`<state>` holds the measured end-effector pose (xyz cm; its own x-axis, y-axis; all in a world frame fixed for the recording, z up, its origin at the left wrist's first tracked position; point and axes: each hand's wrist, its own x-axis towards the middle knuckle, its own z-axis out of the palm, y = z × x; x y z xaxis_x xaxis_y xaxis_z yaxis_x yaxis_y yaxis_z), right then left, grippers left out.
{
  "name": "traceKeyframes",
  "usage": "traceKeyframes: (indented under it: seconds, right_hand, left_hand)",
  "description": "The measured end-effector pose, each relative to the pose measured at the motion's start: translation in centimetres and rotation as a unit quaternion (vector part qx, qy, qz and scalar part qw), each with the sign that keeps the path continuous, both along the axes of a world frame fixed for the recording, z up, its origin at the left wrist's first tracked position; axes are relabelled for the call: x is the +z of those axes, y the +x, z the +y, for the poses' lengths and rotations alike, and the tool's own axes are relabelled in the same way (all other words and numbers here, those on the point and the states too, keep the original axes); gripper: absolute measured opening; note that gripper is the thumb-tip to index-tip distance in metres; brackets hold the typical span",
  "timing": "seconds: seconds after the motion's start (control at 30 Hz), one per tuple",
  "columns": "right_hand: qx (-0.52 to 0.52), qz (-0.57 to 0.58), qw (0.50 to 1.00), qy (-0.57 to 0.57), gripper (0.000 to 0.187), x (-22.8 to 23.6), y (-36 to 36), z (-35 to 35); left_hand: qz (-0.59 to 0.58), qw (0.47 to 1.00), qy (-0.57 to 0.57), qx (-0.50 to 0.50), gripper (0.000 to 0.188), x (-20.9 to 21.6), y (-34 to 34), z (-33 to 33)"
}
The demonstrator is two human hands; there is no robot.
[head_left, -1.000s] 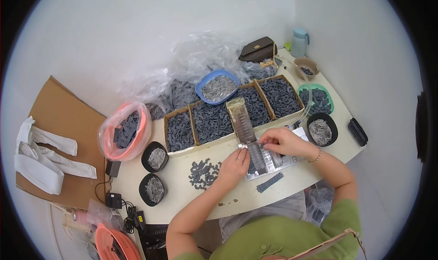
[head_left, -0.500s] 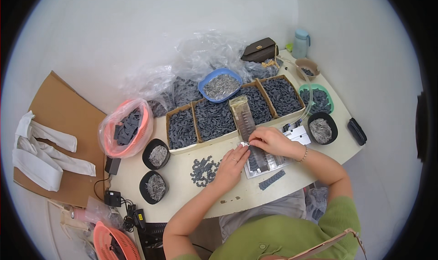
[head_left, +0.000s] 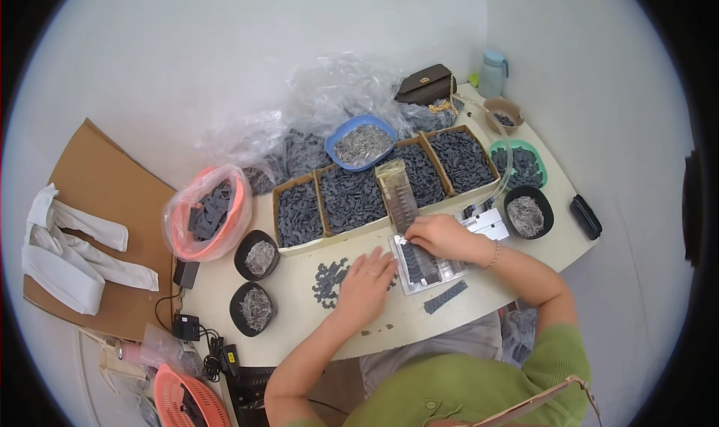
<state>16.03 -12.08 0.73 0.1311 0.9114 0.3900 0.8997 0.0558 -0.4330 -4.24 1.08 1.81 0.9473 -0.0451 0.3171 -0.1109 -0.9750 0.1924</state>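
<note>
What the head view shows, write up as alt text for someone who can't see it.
A person's right hand is over a metal fixture on a pale table; the left hand, spread open, is beside loose dark grey pieces. Behind stands a divided box of similar pieces, with a blue bowl of silvery pins at its back edge.

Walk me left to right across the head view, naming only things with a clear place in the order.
White cloth → upper pink basket → left hand → right hand → rightmost black bowl → black case.
</note>
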Motion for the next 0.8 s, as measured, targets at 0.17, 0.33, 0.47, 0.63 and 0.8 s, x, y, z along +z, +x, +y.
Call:
traceKeyframes:
  seconds: [0.17,0.33,0.47,0.63,0.8]
  right_hand:
    - [-0.039,-0.220,0.975,0.008,0.010,0.3,-1.7,0.5]
    - [-0.072,-0.257,0.964,0.007,0.007,1.0,-2.2,0.4]
    - [-0.042,-0.247,0.968,-0.002,0.008,0.5,-2.4,0.9]
    - [-0.023,-0.271,0.962,0.001,0.011,-0.1,-3.0,-0.3]
    - [-0.058,-0.341,0.938,-0.018,0.017,0.2,-4.7,-1.3]
  left_hand:
    - [-0.098,0.979,-0.003,0.178,0.036,1.7,-6.4,4.0]
    - [-0.114,0.924,0.001,0.366,0.022,1.7,-14.0,9.2]
    - [-0.021,0.899,-0.033,0.436,0.014,1.0,-16.8,11.6]
    - [-0.001,0.891,-0.058,0.450,0.010,0.3,-17.3,12.5]
    - [0.024,0.882,-0.069,0.465,0.008,0.6,-17.1,13.2]
